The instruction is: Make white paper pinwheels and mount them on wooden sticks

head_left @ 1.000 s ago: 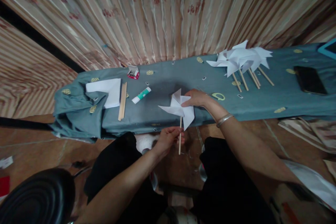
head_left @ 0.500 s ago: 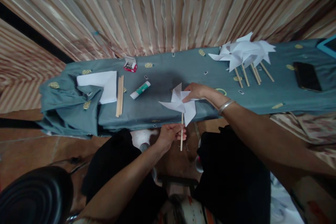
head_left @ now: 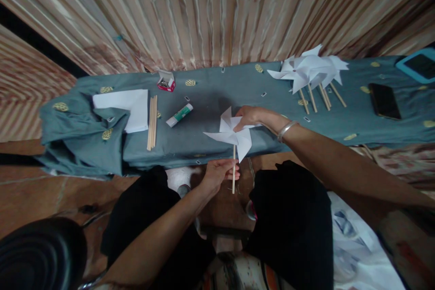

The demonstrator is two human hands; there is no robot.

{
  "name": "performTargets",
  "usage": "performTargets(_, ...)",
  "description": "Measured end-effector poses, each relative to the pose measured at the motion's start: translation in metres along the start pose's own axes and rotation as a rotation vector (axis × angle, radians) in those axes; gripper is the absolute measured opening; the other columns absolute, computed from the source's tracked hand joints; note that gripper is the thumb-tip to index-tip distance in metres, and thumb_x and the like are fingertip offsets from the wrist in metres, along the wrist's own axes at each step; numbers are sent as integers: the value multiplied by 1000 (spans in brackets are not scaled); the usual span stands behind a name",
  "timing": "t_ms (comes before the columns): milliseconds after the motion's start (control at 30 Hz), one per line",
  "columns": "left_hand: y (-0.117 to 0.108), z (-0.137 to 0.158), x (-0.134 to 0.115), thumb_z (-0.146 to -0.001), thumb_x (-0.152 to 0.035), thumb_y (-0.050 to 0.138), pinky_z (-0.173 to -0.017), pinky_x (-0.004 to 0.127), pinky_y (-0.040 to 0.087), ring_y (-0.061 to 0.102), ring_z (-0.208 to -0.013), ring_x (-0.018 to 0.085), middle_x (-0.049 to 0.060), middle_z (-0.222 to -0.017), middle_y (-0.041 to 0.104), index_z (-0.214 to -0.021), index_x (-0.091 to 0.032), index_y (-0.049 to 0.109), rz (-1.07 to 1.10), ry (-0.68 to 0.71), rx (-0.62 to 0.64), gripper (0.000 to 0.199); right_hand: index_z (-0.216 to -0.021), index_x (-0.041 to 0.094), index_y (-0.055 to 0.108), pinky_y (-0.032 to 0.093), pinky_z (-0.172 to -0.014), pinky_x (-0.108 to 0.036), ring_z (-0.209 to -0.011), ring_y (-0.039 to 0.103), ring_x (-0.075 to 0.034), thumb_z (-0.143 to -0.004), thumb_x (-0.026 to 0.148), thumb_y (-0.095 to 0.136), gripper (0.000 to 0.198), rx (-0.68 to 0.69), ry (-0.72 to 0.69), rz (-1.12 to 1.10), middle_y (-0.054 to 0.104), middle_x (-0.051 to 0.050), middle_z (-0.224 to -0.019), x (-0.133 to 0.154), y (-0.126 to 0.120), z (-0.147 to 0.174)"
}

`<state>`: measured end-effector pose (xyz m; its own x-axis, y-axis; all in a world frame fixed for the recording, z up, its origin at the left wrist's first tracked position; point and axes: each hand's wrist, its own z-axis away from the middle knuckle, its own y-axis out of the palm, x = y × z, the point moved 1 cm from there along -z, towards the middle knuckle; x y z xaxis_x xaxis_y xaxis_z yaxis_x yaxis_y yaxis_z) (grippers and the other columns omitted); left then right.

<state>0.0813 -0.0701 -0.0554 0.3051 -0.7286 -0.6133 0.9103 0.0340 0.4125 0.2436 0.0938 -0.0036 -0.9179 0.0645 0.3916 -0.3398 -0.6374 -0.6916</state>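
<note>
A white paper pinwheel (head_left: 243,139) is held over the table's front edge, its wooden stick (head_left: 234,185) pointing down toward me. My left hand (head_left: 217,175) pinches this stick below the paper blades. With its thumb near the pinwheel's centre, my right hand (head_left: 252,116) grips the paper from the upper right; some of its fingers are hidden behind the blades. Left of the pinwheel lies a glue stick (head_left: 180,115) with a green label. Farther left are several loose wooden sticks (head_left: 152,122) beside folded white paper (head_left: 138,115).
A small red-and-white box (head_left: 166,82) of metal pieces stands at the back of the cloth-covered table (head_left: 204,95). Several finished pinwheels (head_left: 311,70) lie back right, near a dark phone (head_left: 384,101) and a blue-framed device (head_left: 418,65). A dark round stool (head_left: 41,253) is lower left.
The view has shifted slightly, so the table's objects appear a little farther left and more of the blue-framed device shows. Both hands keep the same hold on the pinwheel and its stick.
</note>
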Motion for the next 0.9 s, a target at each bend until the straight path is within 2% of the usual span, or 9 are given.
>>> performTargets(233,5,3,-5,-66,-26,83,-52,27,54,60,-46,11,4,-60,67,-73,-8,72,19,30,10,23,-78,16,75,45,-61,-24,-68,62,-16,-64,37,76,25,-5,-80,-64,71,-1,-75,-4,0,15)
performTargets(367,8,4,-12,-64,-26,83,-50,24,52,59,-45,10,3,-59,67,-75,-8,72,24,48,31,23,-80,15,75,45,-61,-24,-67,61,-15,-69,47,72,34,-28,-127,-234,72,-3,-75,-16,-3,24)
performTargets(433,11,3,-15,-62,-28,84,-51,23,52,60,-46,10,3,-60,67,-76,-8,73,37,62,52,27,-84,17,75,45,-61,-24,-67,62,-16,-72,55,69,41,-84,-121,-310,73,-4,-76,-24,-4,28)
performTargets(500,14,2,-18,-59,-31,85,-51,23,52,60,-46,10,3,-61,68,-77,-8,73,45,75,75,31,-90,18,75,47,-63,-26,-71,64,-18,-74,59,66,45,-192,-128,-379,74,-5,-81,-31,-5,32)
performTargets(567,17,-1,-22,-57,-34,86,-50,23,51,59,-46,10,3,-60,67,-78,-8,74,44,89,85,35,-101,17,73,50,-72,-28,-82,66,-20,-76,56,65,47,-378,-167,-455,75,-7,-92,-39,-6,38)
performTargets(667,23,-6,-30,-57,-35,87,-52,23,51,59,-48,9,3,-61,67,-78,-9,75,35,127,85,36,-113,13,67,48,-90,-35,-102,64,-24,-76,50,66,52,-786,-205,-543,70,-13,-114,-51,-2,51)
performTargets(767,27,-12,-41,-57,-36,87,-56,23,52,60,-52,10,4,-64,68,-79,-9,76,29,175,92,37,-110,15,68,45,-98,-41,-114,60,-26,-78,50,64,47,-1117,-228,-571,65,-15,-123,-60,8,64)
performTargets(833,30,-17,-49,-55,-37,88,-61,24,53,62,-56,10,5,-67,70,-80,-10,76,36,219,96,39,-103,18,70,47,-96,-44,-110,62,-27,-77,53,65,44,-1211,-253,-647,69,-13,-117,-63,16,69)
performTargets(900,33,-21,-57,-51,-39,90,-65,24,52,62,-61,10,5,-71,71,-78,-11,77,47,275,92,41,-99,19,71,49,-93,-45,-98,66,-26,-73,55,69,45,-1173,-267,-771,73,-12,-106,-62,23,70)
